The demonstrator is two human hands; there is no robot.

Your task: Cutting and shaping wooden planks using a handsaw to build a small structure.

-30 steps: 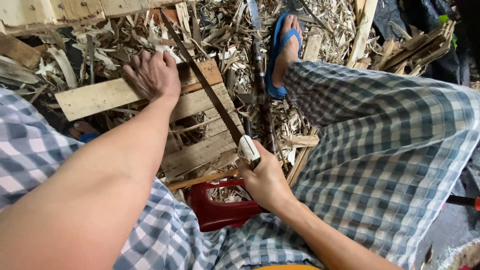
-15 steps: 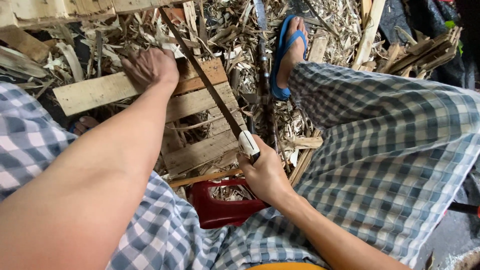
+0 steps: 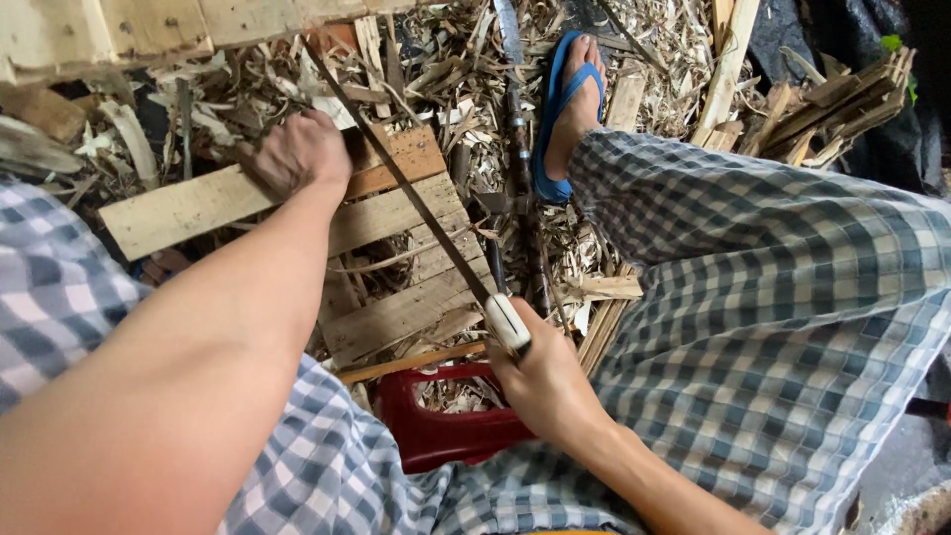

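Wooden plank lies pinned under the left hand, fingers curled down onto it. Right hand is closed tight around the saw handle.

One head-worn camera looked steeply down from close above the person's lap — no second view shared the scene. It faced forward over both forearms onto the wooden pallet and littered ground beyond.
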